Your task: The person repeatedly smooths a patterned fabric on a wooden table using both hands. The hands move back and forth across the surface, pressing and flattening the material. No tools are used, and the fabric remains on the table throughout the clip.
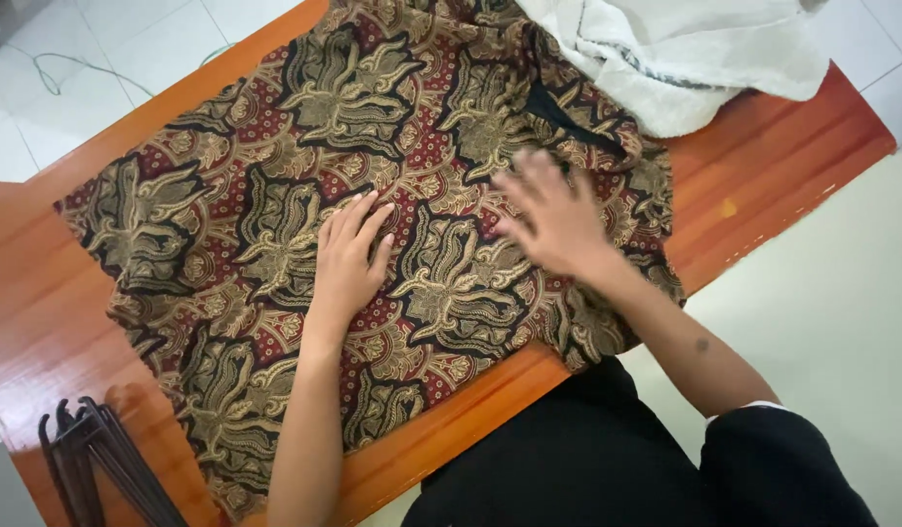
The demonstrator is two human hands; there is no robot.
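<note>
A patterned shirt (373, 224) in dark red, gold and black lies spread flat on a polished wooden table (782, 166), covering most of its top; its long axis runs from the lower left to the upper right of the head view, with the collar end toward the upper right. The left hand (351, 256) rests palm down on the middle of the cloth, fingers together and extended, gripping nothing. The right hand (553, 220) lies flat on the cloth nearer the collar end, fingers spread and blurred; it clasps nothing that can be seen. The right hand is the nearer to the collar, the left to the body and hem, which lie toward the lower left of it. A white towel (685, 59) sits heaped at the upper right corner of the table, overlapping the shirt's edge. Dark hangers (100, 459) lie at the lower left corner, apart from the cloth. A thin cable (75, 70) trails on the tiled floor beyond. No packages, labels or signs are visible.
</note>
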